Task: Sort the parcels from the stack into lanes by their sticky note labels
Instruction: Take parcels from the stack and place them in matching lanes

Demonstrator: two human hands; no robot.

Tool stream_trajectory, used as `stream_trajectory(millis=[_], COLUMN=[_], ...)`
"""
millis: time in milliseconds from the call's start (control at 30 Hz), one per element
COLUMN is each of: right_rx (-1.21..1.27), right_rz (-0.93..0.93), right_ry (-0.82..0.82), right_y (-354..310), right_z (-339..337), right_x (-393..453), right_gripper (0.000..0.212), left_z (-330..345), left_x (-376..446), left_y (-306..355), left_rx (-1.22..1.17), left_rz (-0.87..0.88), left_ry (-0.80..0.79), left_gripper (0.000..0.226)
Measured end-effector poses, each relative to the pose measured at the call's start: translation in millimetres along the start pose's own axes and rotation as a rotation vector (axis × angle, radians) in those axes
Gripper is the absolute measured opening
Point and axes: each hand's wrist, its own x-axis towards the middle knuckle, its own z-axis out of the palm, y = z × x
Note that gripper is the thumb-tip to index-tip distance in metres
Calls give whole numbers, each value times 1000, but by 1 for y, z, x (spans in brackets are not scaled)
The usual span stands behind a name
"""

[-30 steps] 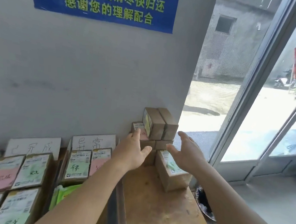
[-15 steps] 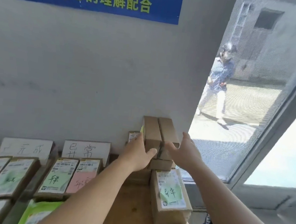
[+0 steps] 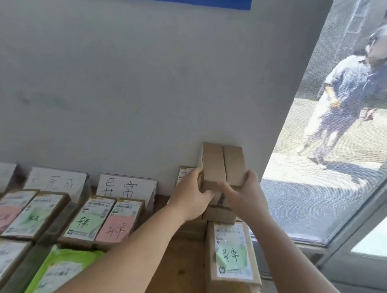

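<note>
A stack of brown cardboard parcels stands against the grey wall. On top sit two parcels on edge, side by side: the left top parcel (image 3: 211, 167) and the right top parcel (image 3: 233, 165). My left hand (image 3: 191, 191) grips the left side of the pair, my right hand (image 3: 242, 194) the right side. A lower parcel (image 3: 220, 214) shows beneath my hands. In front lies a parcel with a green sticky note (image 3: 232, 255). Sorted parcels with green (image 3: 87, 222) and pink notes (image 3: 117, 227) lie in lanes to the left.
White lane signs (image 3: 126, 187) lean on the wall behind the lanes. A wooden tabletop (image 3: 174, 275) holds the stack. A green bag (image 3: 59, 273) lies at the lower left. Outside the window at right, a person (image 3: 346, 95) walks past.
Both hands reached forward and closed on the two top parcels of the stack. The view dipped and moved closer; the person outside has come nearer.
</note>
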Motion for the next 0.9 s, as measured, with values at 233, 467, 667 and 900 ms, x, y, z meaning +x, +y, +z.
stream_trajectory(millis=[233,467,667,900], right_rx=[145,246,214,248], right_rz=[-83,-85,-31,178], right_ry=[53,56,44,-94], right_y=[-3,6,17,40], right_z=[-12,-10,-2,-4], right_x=[-48,-133,-206,-281], right_gripper=[82,78,59,89], left_z=[-11,-22,-27,-22], left_x=[-53,-129,-195,-264], left_y=[11,-1,-25,-48], left_rx=[-228,-315,-366,-282], left_rz=[72,75,3,-90], left_ry=[113,149,103,19], left_gripper=[38,26,34,34])
